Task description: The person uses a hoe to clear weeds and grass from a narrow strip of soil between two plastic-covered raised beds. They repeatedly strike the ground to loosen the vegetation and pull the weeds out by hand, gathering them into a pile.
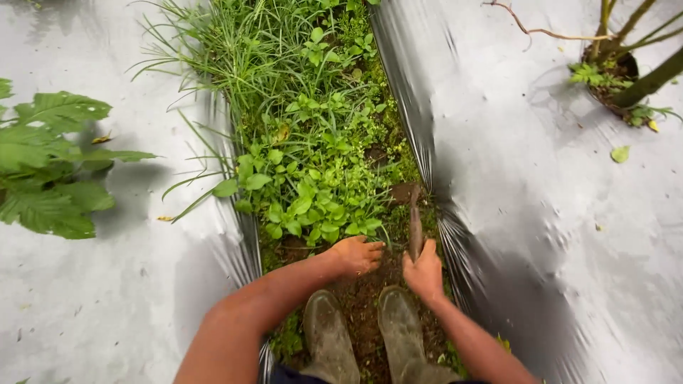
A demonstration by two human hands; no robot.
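Your right hand (425, 271) is wrapped tight around the handle of a small digging tool (415, 222), blade end pointing away from you into the dirt at the near edge of the weed strip (313, 142). Your left hand (357, 254) is cupped low on the soil, fingers curled down at the base of the leafy weeds; can't tell if it actually has a stem pinched or is just pressing down.

My take on doing this bit well: keep the blade shallow and angled under the roots, and keep it in the middle of the strip, since the plastic mulch sheet (541, 185) runs right along both edges and looks thin enough to slice. Keep those left fingers off to the side of the blade line too.

Stuff-wise: the soil (363, 299) is dark, crumbly and damp-looking. The weeds are a soft mix of broad round leaves and thin grassy blades. The plastic is silvery grey, slick and wrinkled where it folds into the furrow. Your rubber boots (329, 334) are mud-caked and sit just behind both hands. The tool looks rusty brown, narrow and slightly blurred.
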